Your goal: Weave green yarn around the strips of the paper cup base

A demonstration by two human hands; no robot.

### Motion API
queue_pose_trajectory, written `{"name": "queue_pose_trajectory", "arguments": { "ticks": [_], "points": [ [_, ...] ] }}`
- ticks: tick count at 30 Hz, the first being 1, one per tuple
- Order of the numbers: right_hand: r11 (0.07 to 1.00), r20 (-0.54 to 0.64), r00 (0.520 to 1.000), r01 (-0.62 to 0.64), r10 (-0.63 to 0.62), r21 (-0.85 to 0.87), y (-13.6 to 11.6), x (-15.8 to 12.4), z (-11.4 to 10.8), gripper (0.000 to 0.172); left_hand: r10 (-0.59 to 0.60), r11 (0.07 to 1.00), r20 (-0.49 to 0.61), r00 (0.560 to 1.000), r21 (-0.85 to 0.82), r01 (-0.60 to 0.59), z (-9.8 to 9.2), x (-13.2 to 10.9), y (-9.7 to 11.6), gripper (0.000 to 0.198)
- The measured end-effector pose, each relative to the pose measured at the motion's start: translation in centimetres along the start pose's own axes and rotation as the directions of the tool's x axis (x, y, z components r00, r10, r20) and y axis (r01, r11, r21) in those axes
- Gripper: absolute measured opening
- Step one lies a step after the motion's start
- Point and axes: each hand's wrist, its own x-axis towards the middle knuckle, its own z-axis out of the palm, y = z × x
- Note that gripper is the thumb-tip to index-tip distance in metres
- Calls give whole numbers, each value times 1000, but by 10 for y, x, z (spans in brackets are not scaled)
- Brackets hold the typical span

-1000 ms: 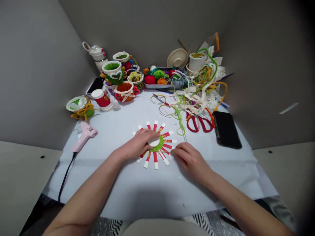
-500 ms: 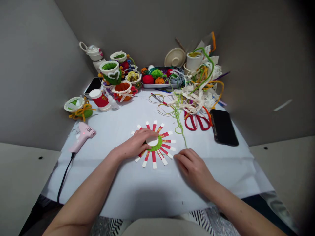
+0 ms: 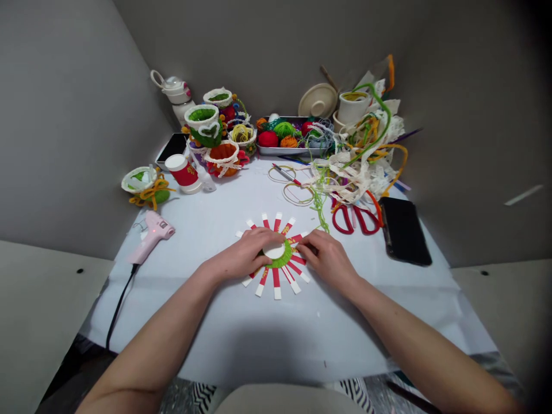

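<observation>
A paper cup cut into red-and-white strips (image 3: 276,279) lies fanned out flat on the table, like a sun around its white round base. Green yarn (image 3: 283,258) is woven in a ring about that base. My left hand (image 3: 241,253) rests over the cup's left side, thumb and fingers closed on the ring. At the right-hand strips, my right hand (image 3: 325,256) is pinched close to the ring, on the green yarn's working end. Loose green yarn (image 3: 319,210) runs back from behind this hand. Several strips on the left are hidden beneath my left hand.
A pink glue gun (image 3: 150,237) with a black cord lies left. Yarn-covered baskets (image 3: 203,126) and a red paper cup (image 3: 183,173) stand back left. Behind are a tray of yarn balls (image 3: 293,152), tangled lace (image 3: 345,172), red-handled scissors (image 3: 344,219) and a black phone (image 3: 405,231).
My right hand has moved up and leftward, from beside the lower right strips to the ring's right edge. My left hand keeps its hold. The whole view has shifted slightly.
</observation>
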Motion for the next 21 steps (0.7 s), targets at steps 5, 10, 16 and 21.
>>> {"name": "queue_pose_trajectory", "arguments": {
  "ticks": [5, 10, 16, 21],
  "points": [
    [999, -37, 999, 34, -34, -11, -2, -3, 2, 15, -11, 1000, -43, 999, 5, 11, 2, 0, 7, 44],
    [1000, -46, 999, 23, -23, -21, -2, -2, 4, 17, -147, 986, -152, 977, 57, 158, 12, 6, 13, 54],
    [997, -23, 998, 65, -64, 50, -3, -6, -3, 14, -141, 986, -156, 978, 70, 154, 13, 6, 9, 47],
    [978, -32, 979, 204, -202, 52, -9, -24, -15, 16, -81, 993, -84, 993, 74, 88, 6, 2, 4, 47]
  ]
}}
